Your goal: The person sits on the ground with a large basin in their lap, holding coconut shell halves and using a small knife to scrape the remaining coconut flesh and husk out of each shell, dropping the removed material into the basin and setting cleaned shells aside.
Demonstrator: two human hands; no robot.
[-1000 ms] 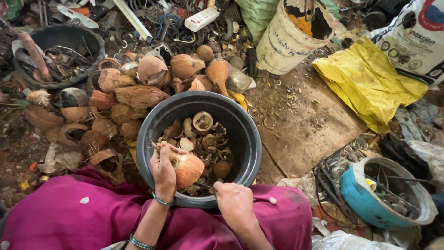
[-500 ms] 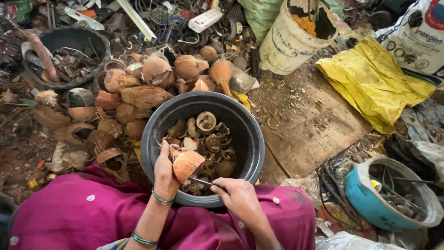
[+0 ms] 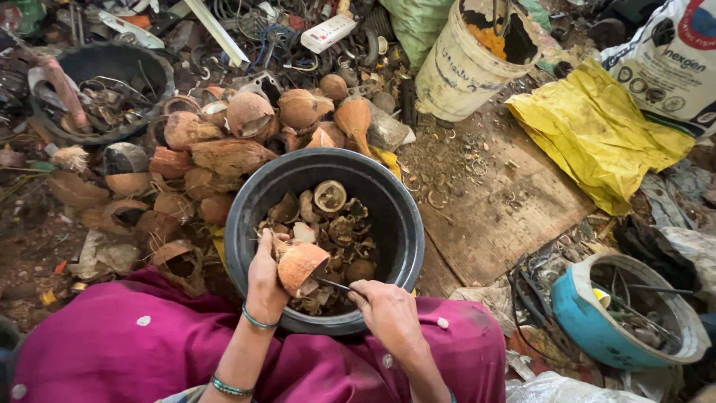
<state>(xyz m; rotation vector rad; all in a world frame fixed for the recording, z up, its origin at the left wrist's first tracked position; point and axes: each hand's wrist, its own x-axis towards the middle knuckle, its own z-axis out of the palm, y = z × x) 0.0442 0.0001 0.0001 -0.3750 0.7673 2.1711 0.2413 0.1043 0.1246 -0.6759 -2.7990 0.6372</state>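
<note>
Left hand point(image 3: 266, 277) is wrapped around a half coconut shell point(image 3: 300, 266), holding it just over the near edge of the black tub point(image 3: 403, 224). Right hand point(image 3: 389, 313) is closed on a thin knife point(image 3: 333, 283), and the tip is poking into the underside of that shell. Both hands sit right above the tub's near rim, with a magenta lap point(image 3: 134, 351) just below it.

Inside the tub there's a heap of brown shell bits and coconut pieces point(image 3: 332, 216). Left of and behind the tub is a pile of husks point(image 3: 224, 153), some whole, some cracked open. Further left of the tub, a second dark basin point(image 3: 104, 82) full of metal scrap.

Behind the tub to the right stands a dirty white bucket point(image 3: 466, 71). Right of the tub lies a flat board point(image 3: 500, 216) with little rings scattered on it, then a crumpled yellow bag point(image 3: 597, 130) and a white sack point(image 3: 671, 63). Near right of the tub there's a blue helmet point(image 3: 582, 317) upside down, holding junk. The floor is bare dirt, cluttered with wires and scrap everywhere.
</note>
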